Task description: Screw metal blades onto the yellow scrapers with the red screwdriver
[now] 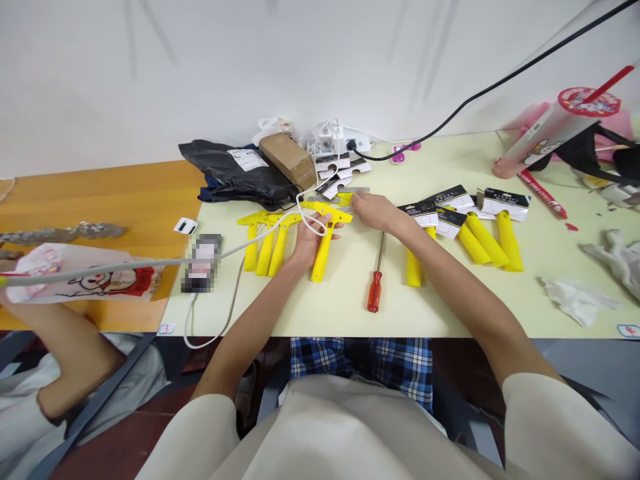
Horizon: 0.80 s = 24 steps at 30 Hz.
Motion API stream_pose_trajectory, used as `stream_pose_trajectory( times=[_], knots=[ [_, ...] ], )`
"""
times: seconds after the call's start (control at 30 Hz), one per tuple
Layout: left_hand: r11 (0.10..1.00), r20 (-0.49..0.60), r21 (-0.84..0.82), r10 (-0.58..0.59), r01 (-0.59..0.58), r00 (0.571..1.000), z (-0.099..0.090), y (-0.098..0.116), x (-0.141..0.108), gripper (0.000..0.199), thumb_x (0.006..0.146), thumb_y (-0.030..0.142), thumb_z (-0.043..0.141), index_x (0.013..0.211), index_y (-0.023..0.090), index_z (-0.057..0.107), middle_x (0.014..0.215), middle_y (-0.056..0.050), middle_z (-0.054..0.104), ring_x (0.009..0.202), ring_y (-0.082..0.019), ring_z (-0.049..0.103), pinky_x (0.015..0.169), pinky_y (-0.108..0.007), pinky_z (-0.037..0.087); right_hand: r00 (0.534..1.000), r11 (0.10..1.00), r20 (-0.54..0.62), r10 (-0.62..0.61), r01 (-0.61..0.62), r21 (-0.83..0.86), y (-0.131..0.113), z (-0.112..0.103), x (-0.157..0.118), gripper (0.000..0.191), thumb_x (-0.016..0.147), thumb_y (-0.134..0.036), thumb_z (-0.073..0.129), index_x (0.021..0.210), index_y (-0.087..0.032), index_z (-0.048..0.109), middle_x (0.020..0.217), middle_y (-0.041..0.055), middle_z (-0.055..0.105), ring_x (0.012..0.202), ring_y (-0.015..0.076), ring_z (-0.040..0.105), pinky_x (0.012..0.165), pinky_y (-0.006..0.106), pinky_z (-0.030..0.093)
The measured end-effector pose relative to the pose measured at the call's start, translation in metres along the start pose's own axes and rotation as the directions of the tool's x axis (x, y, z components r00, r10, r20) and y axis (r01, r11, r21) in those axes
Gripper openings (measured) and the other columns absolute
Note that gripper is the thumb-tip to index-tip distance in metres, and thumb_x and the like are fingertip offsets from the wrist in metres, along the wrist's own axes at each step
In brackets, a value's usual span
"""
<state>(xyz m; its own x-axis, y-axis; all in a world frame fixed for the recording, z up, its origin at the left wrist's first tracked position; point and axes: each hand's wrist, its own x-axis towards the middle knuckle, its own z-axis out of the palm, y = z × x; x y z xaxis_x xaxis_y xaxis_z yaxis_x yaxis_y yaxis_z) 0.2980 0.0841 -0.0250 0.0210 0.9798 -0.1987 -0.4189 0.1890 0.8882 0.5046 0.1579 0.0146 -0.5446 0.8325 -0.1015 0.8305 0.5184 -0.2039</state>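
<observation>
My left hand [313, 237] is closed round a yellow T-shaped handle [323, 257], held upright with its crossbar at the top. Just left of it lie several more yellow T-shaped handles [265, 243], side by side. My right hand [373, 210] reaches over to thin grey metal strips [361, 190] and a yellow piece [343, 199] behind the left hand. Its fingers are pinched together, and what they hold is hidden. A screwdriver [374, 290] with a red handle lies below the right hand. Yellow handles with black-and-white cards [477, 243] lie to the right.
Behind the hands are a black plastic bag [235, 170], a brown box [289, 159], loose cards [345, 172] and a power strip [357, 141]. A white cable [260, 233] crosses near my left hand. A tall cup [550, 137] stands right. Another person's arm [65, 333] is at left.
</observation>
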Motion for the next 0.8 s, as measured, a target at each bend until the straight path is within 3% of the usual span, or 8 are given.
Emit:
stream_pose_trajectory(
  times=[0.13,0.27,0.43,0.8],
  knots=[
    [1.0,0.003,-0.002,-0.005,0.005,1.0,0.001,0.001,-0.001,0.045,0.078,0.042,0.098,0.102,0.019,0.067,0.104,-0.007,0.08,0.11,-0.027,0.085,0.085,-0.03,0.072,0.989,0.984,-0.142,-0.03,0.054,0.17,0.001,-0.014,-0.001,0.025,0.111,-0.022,0.043,0.119,-0.016,0.066,0.129,0.0221,0.07,0.111,0.0358,0.069,0.095,0.046,0.056],
    [1.0,0.005,0.001,-0.008,0.008,1.0,0.002,0.001,-0.001,0.045,0.079,0.043,0.098,0.105,0.019,0.069,0.107,-0.008,0.081,0.111,-0.027,0.085,0.084,-0.029,0.071,0.944,0.889,-0.306,-0.121,0.24,0.389,0.0,-0.027,-0.003,0.021,0.108,-0.037,0.054,0.104,-0.021,0.068,0.115,0.0154,0.072,0.107,0.0325,0.067,0.1,0.045,0.053],
    [1.0,0.029,-0.018,-0.009,0.01,1.0,0.002,0.002,0.0,0.05,0.077,0.045,0.098,0.109,0.019,0.07,0.108,-0.008,0.082,0.11,-0.026,0.084,0.085,-0.03,0.071,0.941,0.828,-0.252,-0.228,0.323,0.459,-0.007,-0.022,-0.003,0.025,0.103,-0.043,0.06,0.102,-0.021,0.072,0.112,0.0139,0.073,0.104,0.0309,0.067,0.096,0.044,0.052],
    [1.0,0.024,-0.014,-0.013,0.013,1.0,0.003,0.002,0.0,0.046,0.074,0.043,0.098,0.102,0.019,0.07,0.112,-0.008,0.083,0.108,-0.025,0.084,0.08,-0.029,0.069,0.945,0.834,-0.219,-0.244,0.32,0.449,-0.006,-0.014,0.0,0.015,0.099,-0.033,0.064,0.102,-0.021,0.072,0.11,0.0119,0.076,0.1,0.0286,0.07,0.091,0.041,0.056]
  ],
)
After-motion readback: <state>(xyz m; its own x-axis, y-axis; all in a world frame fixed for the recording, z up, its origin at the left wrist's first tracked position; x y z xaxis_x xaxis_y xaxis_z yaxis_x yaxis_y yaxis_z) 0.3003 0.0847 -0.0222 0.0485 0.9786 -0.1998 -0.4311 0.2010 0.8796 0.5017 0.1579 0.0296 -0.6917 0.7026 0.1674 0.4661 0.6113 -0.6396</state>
